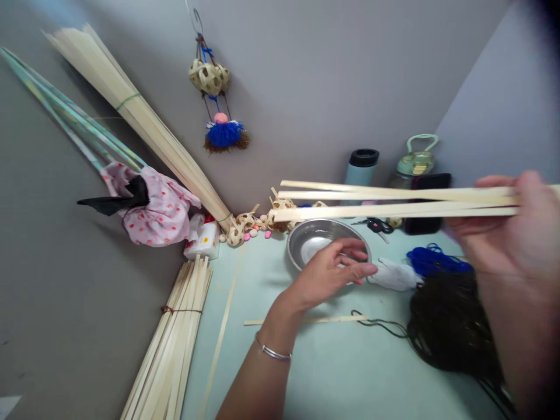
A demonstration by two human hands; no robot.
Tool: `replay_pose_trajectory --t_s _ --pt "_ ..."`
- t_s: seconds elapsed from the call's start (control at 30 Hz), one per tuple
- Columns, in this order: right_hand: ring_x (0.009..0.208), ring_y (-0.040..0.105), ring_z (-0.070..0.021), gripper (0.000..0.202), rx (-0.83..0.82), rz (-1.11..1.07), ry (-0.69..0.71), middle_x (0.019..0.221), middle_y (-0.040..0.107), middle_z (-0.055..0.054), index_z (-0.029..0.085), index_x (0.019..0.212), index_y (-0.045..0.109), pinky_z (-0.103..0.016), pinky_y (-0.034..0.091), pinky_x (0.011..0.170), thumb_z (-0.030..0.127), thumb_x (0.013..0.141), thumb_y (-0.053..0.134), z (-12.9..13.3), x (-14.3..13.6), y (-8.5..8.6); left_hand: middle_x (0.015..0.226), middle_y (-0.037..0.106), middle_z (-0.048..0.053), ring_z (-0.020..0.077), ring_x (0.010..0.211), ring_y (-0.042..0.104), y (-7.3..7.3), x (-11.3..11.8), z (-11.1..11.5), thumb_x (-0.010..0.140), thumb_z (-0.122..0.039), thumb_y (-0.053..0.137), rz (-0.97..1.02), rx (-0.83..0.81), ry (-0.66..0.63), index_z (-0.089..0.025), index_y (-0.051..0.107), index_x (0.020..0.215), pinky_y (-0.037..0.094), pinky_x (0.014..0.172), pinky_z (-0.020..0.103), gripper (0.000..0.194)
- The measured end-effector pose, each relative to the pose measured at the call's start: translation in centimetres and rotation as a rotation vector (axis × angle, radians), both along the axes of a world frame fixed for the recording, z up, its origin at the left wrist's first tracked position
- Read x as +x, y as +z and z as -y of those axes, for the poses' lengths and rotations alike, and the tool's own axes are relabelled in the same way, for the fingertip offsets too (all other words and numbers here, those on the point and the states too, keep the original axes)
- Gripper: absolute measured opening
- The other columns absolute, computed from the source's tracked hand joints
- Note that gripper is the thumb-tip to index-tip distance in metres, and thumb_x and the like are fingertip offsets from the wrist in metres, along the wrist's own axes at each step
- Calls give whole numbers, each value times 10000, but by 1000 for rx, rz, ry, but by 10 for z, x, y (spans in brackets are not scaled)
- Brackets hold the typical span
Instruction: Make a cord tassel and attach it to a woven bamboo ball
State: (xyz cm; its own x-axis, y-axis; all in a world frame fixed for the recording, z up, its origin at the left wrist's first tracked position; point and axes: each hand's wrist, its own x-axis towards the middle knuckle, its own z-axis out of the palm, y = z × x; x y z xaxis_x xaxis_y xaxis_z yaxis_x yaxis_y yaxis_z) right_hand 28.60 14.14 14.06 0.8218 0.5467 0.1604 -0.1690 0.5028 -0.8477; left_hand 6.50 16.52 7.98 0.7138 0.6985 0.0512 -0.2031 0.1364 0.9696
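Observation:
My right hand (520, 221), raised at the right, is closed around several pale flat strips (394, 201) that reach left across the view. My left hand (335, 271), with a silver bracelet at its wrist, hangs over the right side of a metal bowl (308, 239). Its fingers are apart and slightly curled, with nothing in them. A single pale strip (326, 319) lies on the light green table (341, 373), partly hidden by my left forearm. Dark cord (452, 326) is heaped near my right forearm, beside blue yarn (433, 259) and a white bundle (394, 274).
Tied strip bundles stand against the wall (157, 131) and at the left table edge (179, 344). A pink dotted cloth (160, 207), tissue pack (203, 239), woven balls (236, 231), keys (378, 226), phone (420, 219) and two bottles (362, 169) (413, 163) are around. A woven ornament (210, 77) hangs above.

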Motion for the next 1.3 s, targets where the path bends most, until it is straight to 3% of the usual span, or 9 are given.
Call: replay_pose_trajectory --t_s 0.17,0.33,0.43,0.47,0.57,0.8,0.93,1.07,1.3 --pt "619 554 -94 374 -105 -127 324 696 579 -3 153 681 673 -187 499 546 323 978 519 2 -60 -27 1158 651 123 205 984 637 5 3 8 809 -441 733 292 -222 324 -169 643 1174 557 772 292 463" --pt "757 625 -181 348 -244 41 686 841 692 -33 200 933 745 -261 562 613 523 808 715 23 -88 -57 1037 679 72 166 922 650 2 -36 10 814 -408 736 373 -355 486 -146 698 934 585 730 239 290" --pt "599 596 -183 298 -407 342 981 758 703 -60 154 927 761 -289 514 524 387 746 806 45 -94 -83 921 674 47 141 837 648 -10 -71 12 753 -398 785 343 -395 680 -143 675 850 577 652 208 294" --pt "633 613 -182 251 -461 716 1081 817 713 -60 176 977 749 -278 504 544 371 818 737 52 -96 -94 892 668 39 141 828 649 -14 -84 13 726 -397 803 308 -376 743 -146 662 831 568 621 198 307" --pt "892 649 -254 150 -514 1765 758 1026 692 -114 166 992 693 -306 489 673 130 866 621 66 -101 -128 834 643 17 129 770 630 -23 -117 16 673 -445 823 158 -259 848 -151 627 787 538 561 184 371" --pt "756 624 -238 273 -432 2007 723 830 670 -90 163 810 633 -304 298 552 -74 814 497 84 -112 -143 722 601 -12 97 637 559 -41 -158 15 605 -518 832 -19 -185 922 -149 596 722 483 518 179 453" --pt "650 596 -184 252 -417 1981 913 793 654 -18 203 809 594 -293 265 546 -33 821 506 103 -102 -100 702 590 -32 86 630 552 -52 -169 12 612 -570 807 -123 -150 938 -168 564 716 468 537 165 481" --pt "709 589 -170 165 -541 1569 1194 777 647 -10 202 814 596 -269 355 634 164 946 505 108 -81 -55 628 624 -3 123 575 601 -58 -183 16 647 -662 755 -324 -170 775 -153 622 723 492 534 210 532" --pt "588 436 -115 263 -630 636 1318 680 580 11 183 934 621 -233 263 537 440 884 640 91 -64 -61 526 637 81 169 405 592 -42 -208 42 656 -607 793 -649 -244 194 -94 667 632 421 410 239 528"
